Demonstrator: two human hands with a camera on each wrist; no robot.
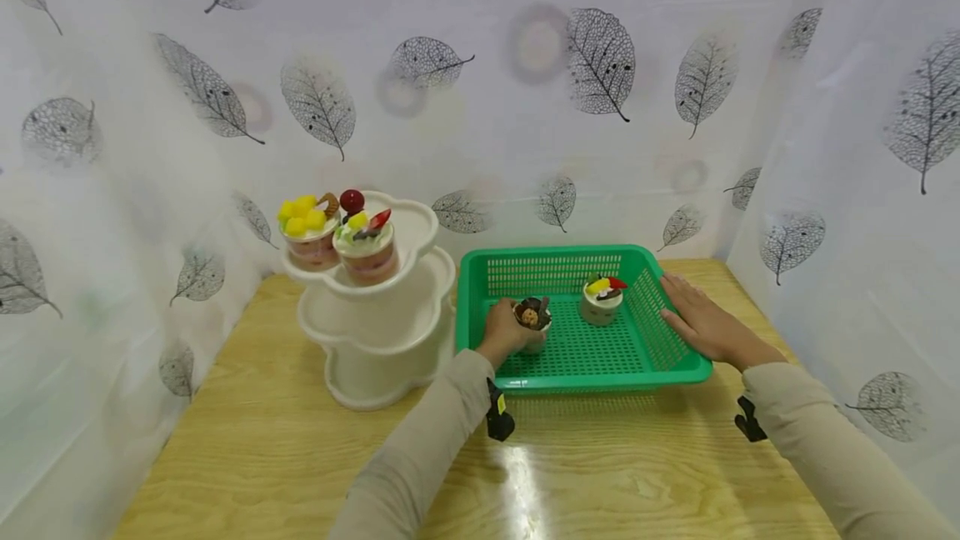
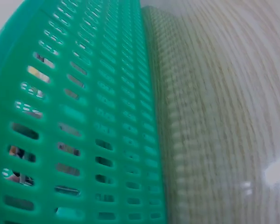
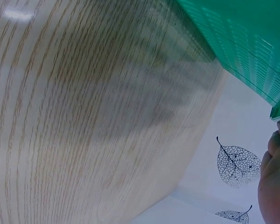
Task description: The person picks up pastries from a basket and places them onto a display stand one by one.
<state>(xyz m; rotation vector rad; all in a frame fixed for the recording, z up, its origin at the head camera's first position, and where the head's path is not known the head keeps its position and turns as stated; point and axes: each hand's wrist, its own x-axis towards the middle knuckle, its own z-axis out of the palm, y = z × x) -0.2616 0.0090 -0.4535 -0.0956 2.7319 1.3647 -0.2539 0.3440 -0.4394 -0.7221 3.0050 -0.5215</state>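
Inside the green basket [image 1: 592, 379], at its left end, my left hand [image 1: 501, 332] grips a dessert cup [image 1: 534, 343] topped with chocolate and a cookie. Fingers and thumb curl round the sides of that cup. A second dessert cup [image 1: 602, 303], with yellow and red fruit pieces on top, stands farther right in the basket. My right hand [image 1: 701, 319] rests with extended fingers on the basket's right rim. In the right wrist view, part of the right hand [image 3: 275, 179] shows beside the green wall. The left wrist view shows only the basket's perforated side, so the left hand is hidden there.
Left of the basket stands a white tiered stand [image 1: 375, 323] with scalloped trays. Its top tray bears a cup with yellow cubes [image 1: 309, 236] and a fruit-topped cup [image 1: 366, 252]. A leaf-print curtain [image 1: 480, 140] surrounds the wooden table [image 1: 585, 473].
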